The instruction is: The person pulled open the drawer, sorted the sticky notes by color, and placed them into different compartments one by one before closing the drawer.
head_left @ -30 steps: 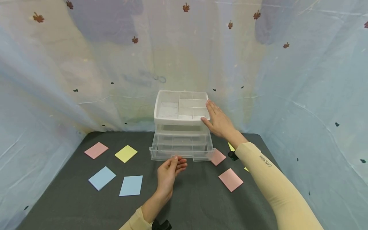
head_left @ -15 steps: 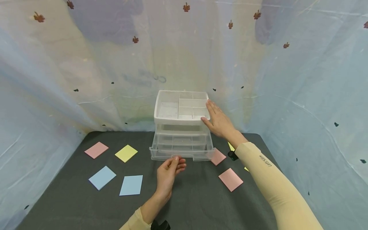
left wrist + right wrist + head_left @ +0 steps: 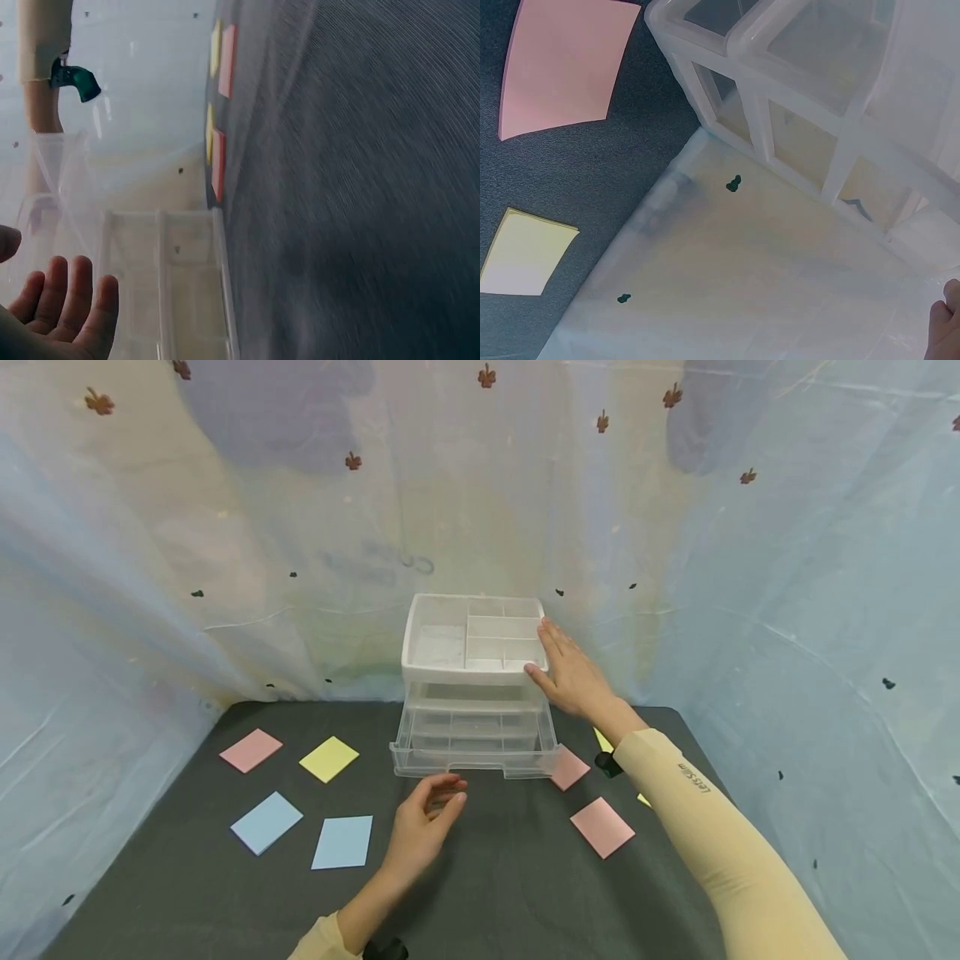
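A white plastic drawer organizer (image 3: 474, 677) stands at the back of the dark table, with a divided tray on top. Its clear lower drawer (image 3: 480, 762) is pulled out toward me; the level above shows an opening. My right hand (image 3: 574, 680) rests on the right edge of the organizer's top, fingers straight along the side, thumb at the front corner. In front of the drawer my left hand (image 3: 420, 828) hovers with loosely bent fingers and holds nothing. The left wrist view shows those fingers (image 3: 75, 300) apart from each other, overlapping the clear drawer in view.
Left of the organizer lie sticky-note pads: pink (image 3: 251, 750), yellow (image 3: 329, 759) and two blue, one the near blue pad (image 3: 342, 842). At right are two pink pads, one the nearer pink pad (image 3: 602, 828), and yellow ones partly behind the right arm. A curtain (image 3: 480, 510) hangs behind.
My left hand has drawn away from the drawer's front edge, down and to the left, and its fingers have spread. The right hand and the drawer have stayed put.
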A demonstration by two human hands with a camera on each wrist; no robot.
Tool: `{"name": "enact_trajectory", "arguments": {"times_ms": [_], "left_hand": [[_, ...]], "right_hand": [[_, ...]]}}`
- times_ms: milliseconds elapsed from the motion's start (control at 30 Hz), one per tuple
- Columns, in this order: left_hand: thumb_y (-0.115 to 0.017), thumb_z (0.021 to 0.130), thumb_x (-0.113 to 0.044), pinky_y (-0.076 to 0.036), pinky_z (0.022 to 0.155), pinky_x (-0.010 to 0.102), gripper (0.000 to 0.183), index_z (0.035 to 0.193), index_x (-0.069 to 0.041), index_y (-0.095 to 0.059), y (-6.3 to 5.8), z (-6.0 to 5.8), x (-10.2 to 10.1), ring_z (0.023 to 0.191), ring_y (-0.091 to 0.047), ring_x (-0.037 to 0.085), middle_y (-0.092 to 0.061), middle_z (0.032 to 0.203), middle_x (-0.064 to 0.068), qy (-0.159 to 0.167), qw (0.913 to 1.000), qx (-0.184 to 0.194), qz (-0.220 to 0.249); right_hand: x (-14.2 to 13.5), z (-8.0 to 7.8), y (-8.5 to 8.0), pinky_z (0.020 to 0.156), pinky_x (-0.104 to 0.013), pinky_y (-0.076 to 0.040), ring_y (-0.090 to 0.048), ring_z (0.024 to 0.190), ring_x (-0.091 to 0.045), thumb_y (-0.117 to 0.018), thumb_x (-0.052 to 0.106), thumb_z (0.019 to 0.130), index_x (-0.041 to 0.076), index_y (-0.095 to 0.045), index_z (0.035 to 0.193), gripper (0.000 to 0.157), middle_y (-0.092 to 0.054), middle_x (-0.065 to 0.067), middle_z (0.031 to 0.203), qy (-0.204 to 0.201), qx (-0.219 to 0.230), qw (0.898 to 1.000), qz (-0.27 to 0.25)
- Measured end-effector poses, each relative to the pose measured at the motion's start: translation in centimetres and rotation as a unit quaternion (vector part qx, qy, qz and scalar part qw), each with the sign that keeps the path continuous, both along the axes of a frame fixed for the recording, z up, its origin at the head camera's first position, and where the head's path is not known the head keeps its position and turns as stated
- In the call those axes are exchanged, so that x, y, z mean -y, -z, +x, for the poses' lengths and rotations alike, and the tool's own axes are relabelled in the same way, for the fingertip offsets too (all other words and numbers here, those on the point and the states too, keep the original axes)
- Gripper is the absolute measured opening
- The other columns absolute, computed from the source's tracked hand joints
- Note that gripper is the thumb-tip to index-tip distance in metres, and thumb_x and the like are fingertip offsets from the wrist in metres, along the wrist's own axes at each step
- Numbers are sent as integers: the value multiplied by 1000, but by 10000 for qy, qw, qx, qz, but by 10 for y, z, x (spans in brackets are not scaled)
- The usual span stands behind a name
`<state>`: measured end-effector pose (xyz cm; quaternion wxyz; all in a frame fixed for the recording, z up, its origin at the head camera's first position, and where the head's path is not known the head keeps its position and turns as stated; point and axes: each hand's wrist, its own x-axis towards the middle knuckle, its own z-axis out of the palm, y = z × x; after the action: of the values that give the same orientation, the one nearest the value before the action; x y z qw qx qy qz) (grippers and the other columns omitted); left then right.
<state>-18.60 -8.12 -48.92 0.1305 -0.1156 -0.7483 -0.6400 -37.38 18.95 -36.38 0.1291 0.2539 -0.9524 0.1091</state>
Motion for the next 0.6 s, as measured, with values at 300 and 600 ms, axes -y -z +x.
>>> {"name": "enact_trajectory", "arguments": {"times_ms": [300,600], "left_hand": [[-72,100,-14,-61,84,34,34,133,-13,-64,5,0,28,108,-70,25,-71,125,7,441,9963,-439,-592],[-72,99,-8,-60,81,31,34,132,-10,-64,9,-2,61,105,-72,19,-72,124,3,273,9879,-923,-1216]], "right_hand": [[-1,1,-2,130,-46,-11,-6,161,-28,-40,52,111,2,-8,167,82,-3,-12,175,12,27,10000,47],[-1,1,0,130,-47,-13,-8,161,-29,-41,52,111,2,-9,167,82,-4,-12,175,-25,-29,10000,-4]]}}
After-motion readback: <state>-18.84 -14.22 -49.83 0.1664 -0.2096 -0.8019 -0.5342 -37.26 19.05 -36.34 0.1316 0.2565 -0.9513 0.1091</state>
